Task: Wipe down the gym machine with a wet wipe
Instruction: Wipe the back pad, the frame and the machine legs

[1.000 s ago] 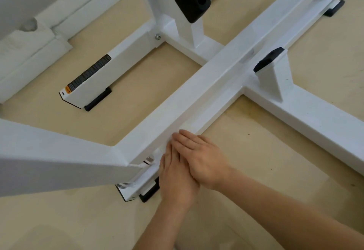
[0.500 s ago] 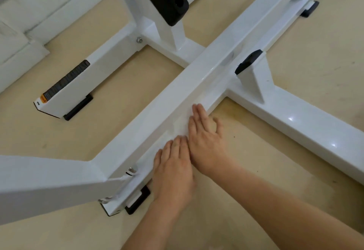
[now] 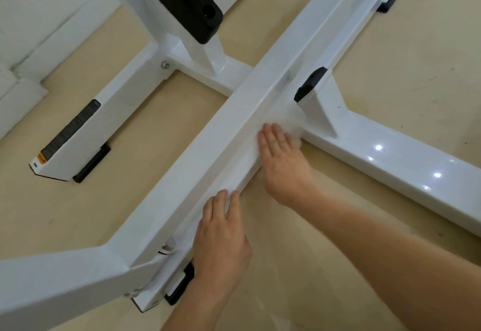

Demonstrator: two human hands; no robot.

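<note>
In the head view, at frame centre, the wipe (image 3: 295,132) is pressed flat by the straight-fingered right hand (image 3: 283,158) onto the low rail of the machine (image 3: 208,148), with the left hand (image 3: 221,231) laid flat below it, gripping nothing; even pressure into the joint corner is advised; two hands, one wipe and one machine are counted.

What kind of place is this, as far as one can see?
Probably a gym or a home workout room. A white painted steel machine frame stands low on a smooth beige floor, on black rubber feet, and carries a thick black rubber bumper block.
</note>
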